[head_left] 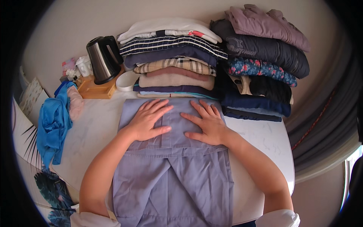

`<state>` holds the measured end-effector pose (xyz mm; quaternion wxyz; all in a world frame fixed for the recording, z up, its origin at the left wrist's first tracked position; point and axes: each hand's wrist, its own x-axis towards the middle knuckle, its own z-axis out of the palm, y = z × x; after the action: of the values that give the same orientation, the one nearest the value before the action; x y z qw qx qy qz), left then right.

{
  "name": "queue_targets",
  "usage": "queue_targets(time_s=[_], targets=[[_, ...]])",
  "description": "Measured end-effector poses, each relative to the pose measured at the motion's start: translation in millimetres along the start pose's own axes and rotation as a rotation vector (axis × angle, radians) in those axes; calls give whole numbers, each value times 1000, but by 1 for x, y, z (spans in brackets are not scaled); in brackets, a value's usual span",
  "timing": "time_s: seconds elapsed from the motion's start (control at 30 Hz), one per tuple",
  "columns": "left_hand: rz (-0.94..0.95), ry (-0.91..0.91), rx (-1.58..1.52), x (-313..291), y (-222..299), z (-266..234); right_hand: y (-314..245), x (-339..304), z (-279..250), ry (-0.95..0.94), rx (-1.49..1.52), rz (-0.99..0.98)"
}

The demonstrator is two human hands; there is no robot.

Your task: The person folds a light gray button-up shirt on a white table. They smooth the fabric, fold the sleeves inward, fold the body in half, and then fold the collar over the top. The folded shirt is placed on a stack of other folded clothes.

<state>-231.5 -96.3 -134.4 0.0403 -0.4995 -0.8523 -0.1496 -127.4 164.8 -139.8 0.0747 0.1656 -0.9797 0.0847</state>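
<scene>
A grey-blue cloth garment (172, 185) lies along the white table, with its far end folded over into a flat layer. My left hand (149, 120) rests palm down on the left part of that layer, fingers spread. On the right part, my right hand (206, 123) presses flat too, its fingers apart. A strip of the garment with a sewn placket shows between the hands. The near part has loose creases and runs out of view at the lower edge. Neither hand grips anything.
Just beyond the garment stands a tall stack of folded clothes (174, 72), with a second stack (261, 68) to its right. A steel kettle (103, 60) sits on a wooden tray (96, 89) beside a white bowl (126, 81). Blue cloth (55, 125) hangs over the table's left edge.
</scene>
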Motion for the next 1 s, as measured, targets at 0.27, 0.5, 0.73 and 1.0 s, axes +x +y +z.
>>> queue_targets(time_s=[0.27, 0.5, 0.73, 1.0], targets=[[-44, 32, 67, -14, -3, 0, 27, 11, 1, 27, 55, -36], [-88, 6, 75, -19, -4, -1, 22, 10, -2, 69, 100, -23], [-191, -22, 149, -18, 7, -5, 25, 6, 2, 111, 110, -24], [-365, -10, 136, -18, 3, 1, 24, 6, 1, 81, 95, -1]])
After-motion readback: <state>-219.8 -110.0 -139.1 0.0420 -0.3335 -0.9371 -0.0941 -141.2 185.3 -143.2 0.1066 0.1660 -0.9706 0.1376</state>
